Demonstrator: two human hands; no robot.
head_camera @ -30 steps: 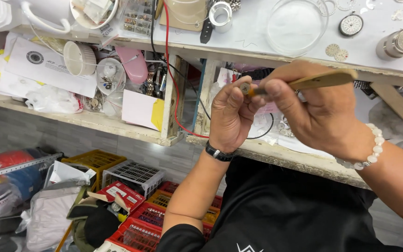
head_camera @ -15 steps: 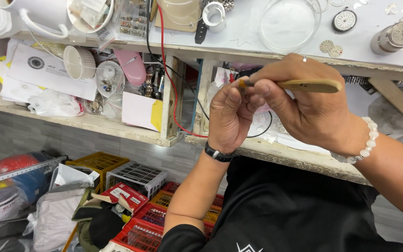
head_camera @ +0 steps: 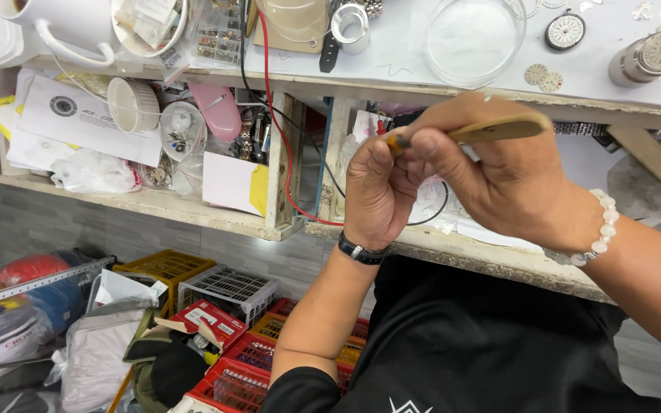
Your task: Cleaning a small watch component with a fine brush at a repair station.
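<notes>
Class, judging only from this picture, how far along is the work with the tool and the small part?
Done: watch dials lie loose on the bench. In hand: the right hand works a wooden-handled tool at something hidden in the left hand. Left: a watch movement lies uncased.

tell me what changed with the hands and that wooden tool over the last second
Little changed. The right hand keeps its grip on the wooden tool, tip at the closed left hand; the handle now tilts less. Bench items stay put.
</notes>
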